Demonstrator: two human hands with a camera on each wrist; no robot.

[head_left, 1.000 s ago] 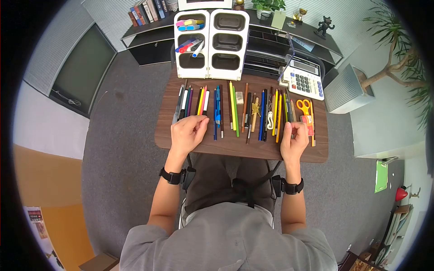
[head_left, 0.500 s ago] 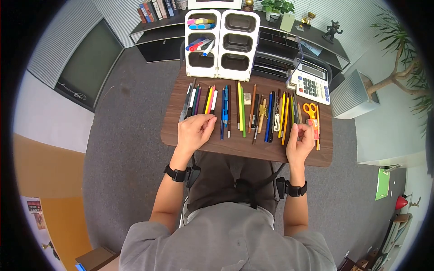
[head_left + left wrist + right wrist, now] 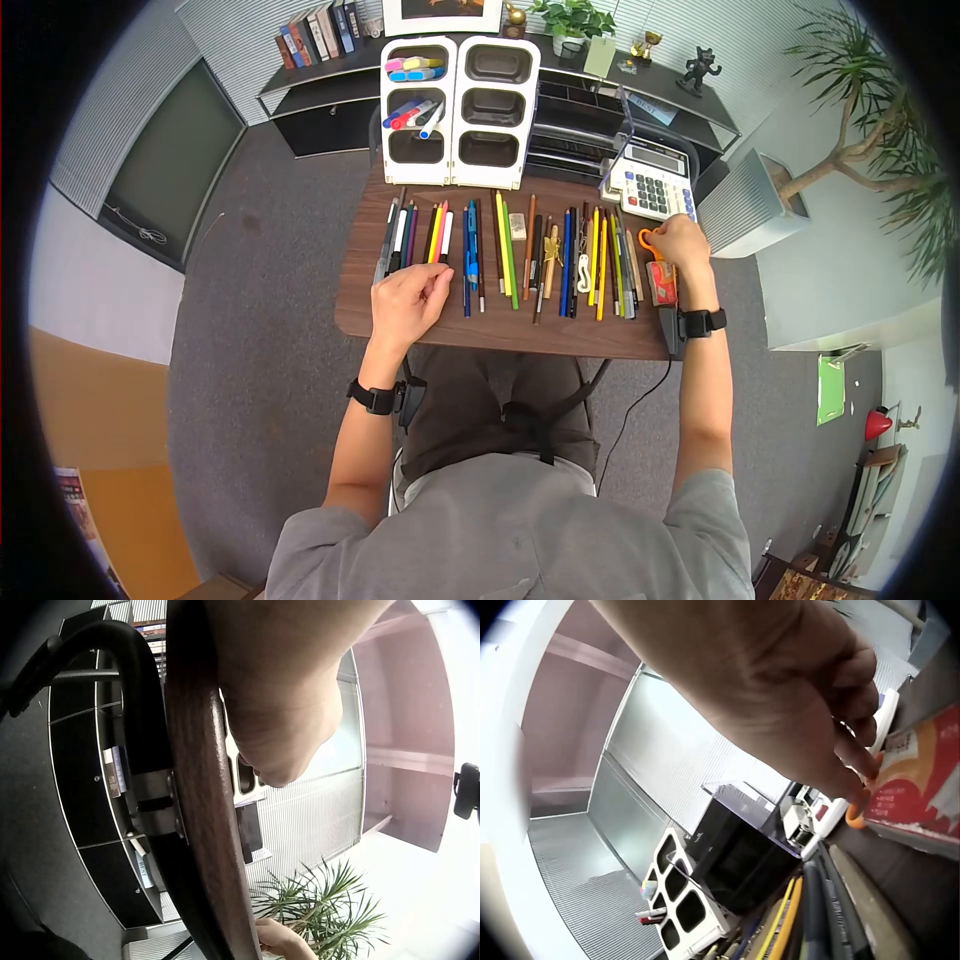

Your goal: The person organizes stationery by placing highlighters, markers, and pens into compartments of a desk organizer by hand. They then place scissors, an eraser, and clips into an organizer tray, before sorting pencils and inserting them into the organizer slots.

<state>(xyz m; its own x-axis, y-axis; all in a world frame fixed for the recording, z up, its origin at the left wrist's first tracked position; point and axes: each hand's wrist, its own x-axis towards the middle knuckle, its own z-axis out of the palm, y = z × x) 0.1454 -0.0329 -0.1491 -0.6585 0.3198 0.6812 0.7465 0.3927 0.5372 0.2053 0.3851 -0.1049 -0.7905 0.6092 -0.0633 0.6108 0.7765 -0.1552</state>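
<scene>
My right hand point(image 3: 682, 243) pinches the orange handle of a pair of scissors point(image 3: 648, 238) at the table's right side; in the right wrist view thumb and fingertips meet at the orange loop point(image 3: 856, 813). Just below the handle lies a red and orange packet point(image 3: 661, 283), which covers where the blades would be. My left hand point(image 3: 408, 300), fingers loosely curled, rests near the front left edge, by the lower ends of several markers point(image 3: 396, 240), and holds nothing. Between the hands lies a row of pencils and pens, including green pencils point(image 3: 511, 262) and a blue pen point(image 3: 472, 245).
A white organizer point(image 3: 455, 120) with compartments stands at the back, several markers point(image 3: 414, 115) in its left side. Behind the right hand are a calculator point(image 3: 655, 185) and a clear-sided black holder point(image 3: 746, 847). An eraser point(image 3: 517, 226) and a white clip-like piece point(image 3: 584, 272) lie among the pencils.
My right hand has moved forward and right from the table's front edge to the scissors and now pinches their handle. The left hand stays where it was; the head view has shifted slightly.
</scene>
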